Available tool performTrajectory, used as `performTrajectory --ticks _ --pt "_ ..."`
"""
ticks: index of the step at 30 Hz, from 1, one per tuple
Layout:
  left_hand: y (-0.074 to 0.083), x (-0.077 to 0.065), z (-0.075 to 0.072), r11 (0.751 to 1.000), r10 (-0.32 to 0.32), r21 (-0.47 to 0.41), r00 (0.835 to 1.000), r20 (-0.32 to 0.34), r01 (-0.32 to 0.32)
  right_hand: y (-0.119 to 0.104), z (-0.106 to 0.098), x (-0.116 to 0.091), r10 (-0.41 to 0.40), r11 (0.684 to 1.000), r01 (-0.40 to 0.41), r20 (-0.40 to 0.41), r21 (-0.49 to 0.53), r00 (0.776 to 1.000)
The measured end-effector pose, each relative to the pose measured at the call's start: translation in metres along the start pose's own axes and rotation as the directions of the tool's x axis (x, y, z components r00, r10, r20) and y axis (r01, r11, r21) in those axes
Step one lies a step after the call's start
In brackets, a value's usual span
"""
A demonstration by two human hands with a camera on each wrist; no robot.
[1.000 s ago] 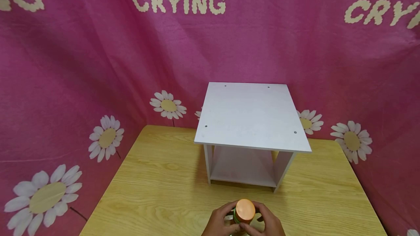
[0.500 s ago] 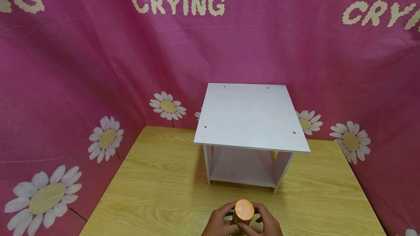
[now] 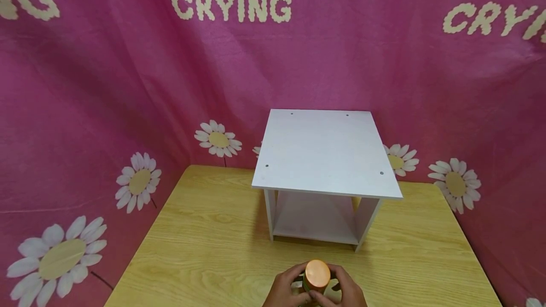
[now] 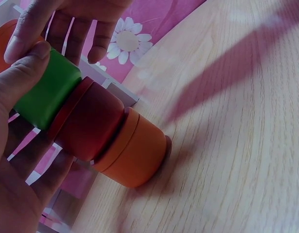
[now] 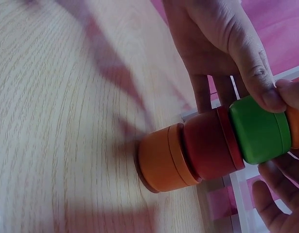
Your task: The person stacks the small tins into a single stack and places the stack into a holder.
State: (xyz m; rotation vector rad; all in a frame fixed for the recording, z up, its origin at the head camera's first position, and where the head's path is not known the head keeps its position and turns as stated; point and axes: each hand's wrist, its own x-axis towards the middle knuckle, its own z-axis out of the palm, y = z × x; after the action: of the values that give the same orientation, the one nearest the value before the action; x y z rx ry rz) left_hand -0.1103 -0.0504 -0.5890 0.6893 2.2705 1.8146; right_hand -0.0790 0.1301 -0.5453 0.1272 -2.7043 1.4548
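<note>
A stack of lidded jars stands on the table, seen from above in the head view. An orange jar [image 4: 134,148] is at the bottom, then a dark red jar [image 4: 91,119], a green jar [image 4: 49,90], and an orange jar [image 3: 317,274] on top. My left hand [image 3: 286,289] curls round the stack from the left and my right hand [image 3: 346,291] from the right. Both thumbs meet at the front of the green jar, near its upper edge. Fingers of both hands extend along the sides, partly hidden behind the jars.
A white open shelf unit [image 3: 326,150] stands just beyond the hands on the wooden table [image 3: 204,231]. Pink cloth [image 3: 324,51] with daisies and lettering hangs behind and at both sides of the table.
The hands and the stack of jars stay in nearly the same place. Only a slight shift of the head view shows.
</note>
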Motion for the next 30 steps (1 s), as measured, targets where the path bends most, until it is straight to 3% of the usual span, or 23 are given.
performTrajectory --ticks 24,30 --pt "0.0006 0.0005 0.0002 1.0 -0.017 -0.006 1.0 -0.005 0.017 -0.0012 0.0005 -0.001 0.004 1.0 -0.004 -0.022 -0.006 1.0" --pt "-0.0002 0.0 0.0015 1.0 0.007 0.019 1.0 -0.029 -0.007 0.0002 0.0022 -0.0016 -0.017 1.0 0.016 -0.038 -0.012 0.999"
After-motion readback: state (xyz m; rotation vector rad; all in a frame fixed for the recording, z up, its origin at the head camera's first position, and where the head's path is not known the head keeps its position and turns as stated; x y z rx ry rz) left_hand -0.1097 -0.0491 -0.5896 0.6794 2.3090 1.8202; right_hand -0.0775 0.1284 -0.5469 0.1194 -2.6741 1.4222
